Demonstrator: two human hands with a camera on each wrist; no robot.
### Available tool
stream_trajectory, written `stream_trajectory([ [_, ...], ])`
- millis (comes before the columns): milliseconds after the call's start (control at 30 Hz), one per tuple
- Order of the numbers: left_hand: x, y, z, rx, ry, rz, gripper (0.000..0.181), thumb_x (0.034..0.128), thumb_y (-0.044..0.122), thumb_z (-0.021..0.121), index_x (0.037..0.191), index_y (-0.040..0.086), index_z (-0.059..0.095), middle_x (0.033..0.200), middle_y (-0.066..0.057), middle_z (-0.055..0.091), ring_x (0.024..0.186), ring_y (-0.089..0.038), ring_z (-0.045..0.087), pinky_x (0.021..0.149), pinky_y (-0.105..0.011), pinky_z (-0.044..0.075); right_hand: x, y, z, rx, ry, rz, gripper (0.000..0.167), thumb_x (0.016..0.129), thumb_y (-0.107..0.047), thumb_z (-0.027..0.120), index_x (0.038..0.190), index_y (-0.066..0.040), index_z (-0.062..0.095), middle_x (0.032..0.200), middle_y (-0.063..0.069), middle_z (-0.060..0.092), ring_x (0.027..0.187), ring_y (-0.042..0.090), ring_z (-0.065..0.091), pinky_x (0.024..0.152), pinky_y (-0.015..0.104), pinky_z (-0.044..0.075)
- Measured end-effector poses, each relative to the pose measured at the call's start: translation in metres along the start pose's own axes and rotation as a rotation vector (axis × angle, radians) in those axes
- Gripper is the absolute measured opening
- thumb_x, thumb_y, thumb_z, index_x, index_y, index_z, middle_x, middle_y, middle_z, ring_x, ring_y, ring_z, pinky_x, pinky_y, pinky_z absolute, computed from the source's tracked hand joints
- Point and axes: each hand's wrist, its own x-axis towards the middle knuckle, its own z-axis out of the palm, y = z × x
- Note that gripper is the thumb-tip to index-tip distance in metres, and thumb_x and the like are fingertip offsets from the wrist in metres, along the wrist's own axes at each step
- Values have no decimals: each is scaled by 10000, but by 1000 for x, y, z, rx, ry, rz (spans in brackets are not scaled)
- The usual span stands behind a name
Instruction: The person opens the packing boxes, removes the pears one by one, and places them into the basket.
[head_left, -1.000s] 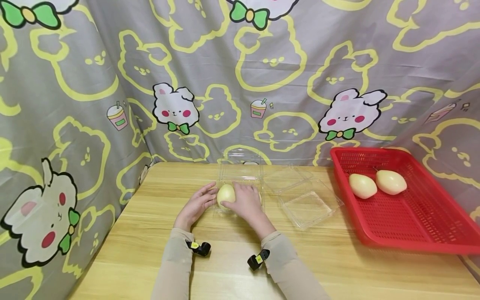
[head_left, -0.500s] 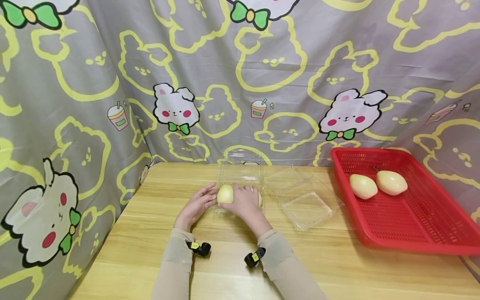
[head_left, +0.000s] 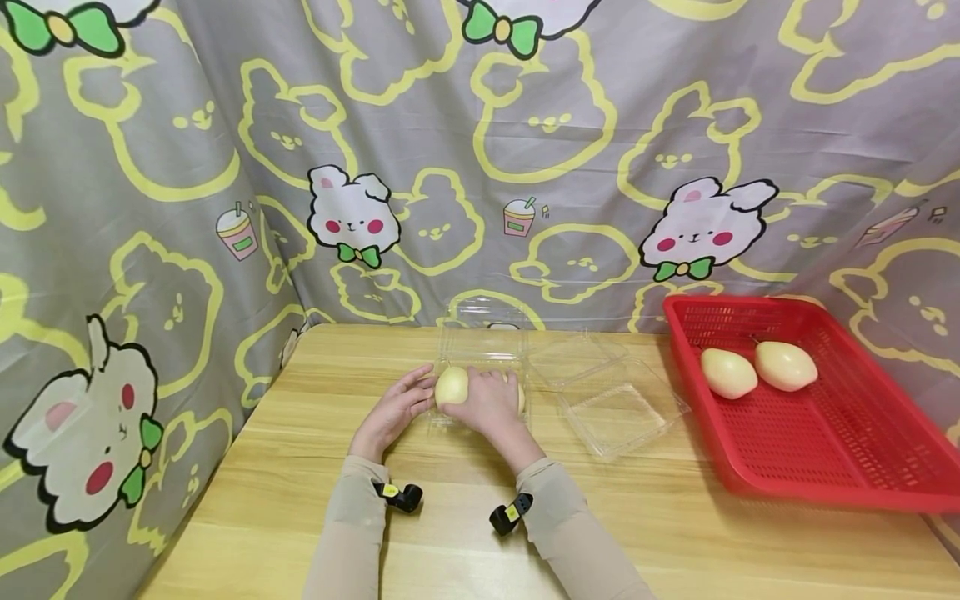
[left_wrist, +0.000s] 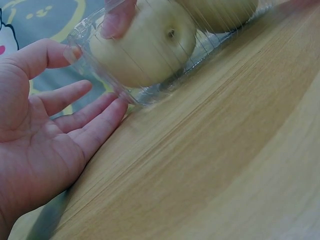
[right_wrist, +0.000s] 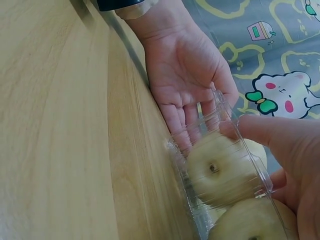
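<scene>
An open clear plastic clamshell box (head_left: 482, 342) stands on the table with its lid raised at the back. In its left part sits a pale yellow pear (head_left: 452, 387), gripped by my right hand (head_left: 489, 406), whose thumb lies on the near side. Another pear (right_wrist: 252, 222) is beside it in the box, partly covered by that hand in the head view. My left hand (head_left: 393, 410) is at the box's left side, fingers extended; in the left wrist view its fingertips (left_wrist: 120, 102) touch the plastic wall.
To the right lies another clear plastic box (head_left: 615, 412) with its lid folded back. Farther right, a red perforated basket (head_left: 832, 442) holds two pears (head_left: 786, 366). A patterned curtain (head_left: 570, 150) hangs behind the wooden table (head_left: 450, 533).
My right hand and wrist have shifted slightly left, still on the pear, and more of the pear beside it shows. The left hand stays in place.
</scene>
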Motion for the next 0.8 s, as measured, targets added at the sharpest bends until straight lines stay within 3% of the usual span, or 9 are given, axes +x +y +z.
stream_trajectory([
  [233,2,-1,-1,1,-13,15,634,980,37,489,1546,62,205,1561,-234,266,1170,-80,552,977,-197,497,1,2,-2,39,23,5,842,731,-670,683,1343,-107,555,1176,87,697,1129,279,595,1126,516,305],
  [533,1,-1,-1,-6,-1,23,622,974,22,486,1538,50,226,1548,-244,292,1128,-66,582,1005,-227,490,1,4,-5,129,89,-20,678,719,-620,723,1181,-130,640,991,36,726,959,271,656,1072,493,377],
  [800,0,0,-1,-9,-8,25,629,971,29,496,1538,53,226,1541,-247,296,1114,-54,587,997,-220,493,3,6,-6,199,106,-13,729,725,-615,713,1279,-152,609,1094,37,722,1005,279,657,1038,462,416],
])
